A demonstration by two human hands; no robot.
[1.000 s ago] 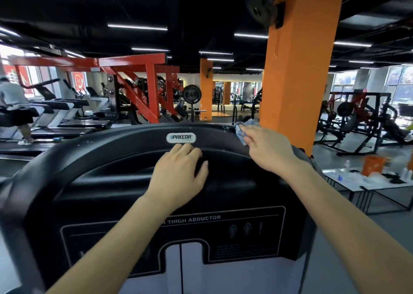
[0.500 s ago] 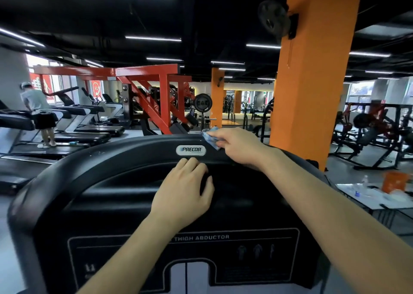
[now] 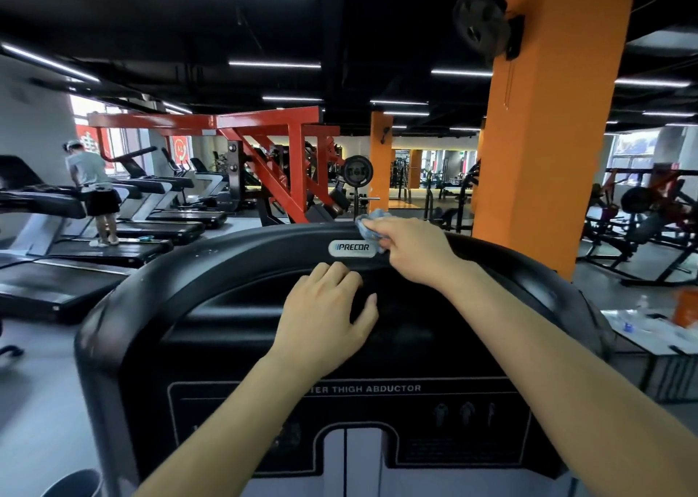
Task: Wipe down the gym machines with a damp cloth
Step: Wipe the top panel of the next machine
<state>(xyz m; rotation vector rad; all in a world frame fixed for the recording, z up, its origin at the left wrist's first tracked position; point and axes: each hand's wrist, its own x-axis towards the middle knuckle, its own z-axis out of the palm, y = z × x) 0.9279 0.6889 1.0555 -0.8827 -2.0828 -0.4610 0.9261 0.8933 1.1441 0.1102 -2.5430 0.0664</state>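
A black Precor thigh abductor machine (image 3: 211,270) fills the lower middle of the head view, its curved top shroud facing me. My right hand (image 3: 411,249) grips a small blue cloth (image 3: 372,224) and holds it against the top edge of the shroud, just right of the silver Precor badge (image 3: 352,248). Most of the cloth is hidden under my fingers. My left hand (image 3: 328,315) rests flat, fingers relaxed, on the shroud's recessed ledge below the badge.
An orange pillar (image 3: 544,138) stands close behind the machine on the right. Treadmills (image 3: 113,247) line the left, with a person (image 3: 94,190) standing on one. A red rack (image 3: 279,157) is behind. A low table (image 3: 657,338) with bottles sits at right.
My right hand has slid the cloth leftward along the shroud's top edge, from near the pillar side to beside the badge. My left hand has stayed in place.
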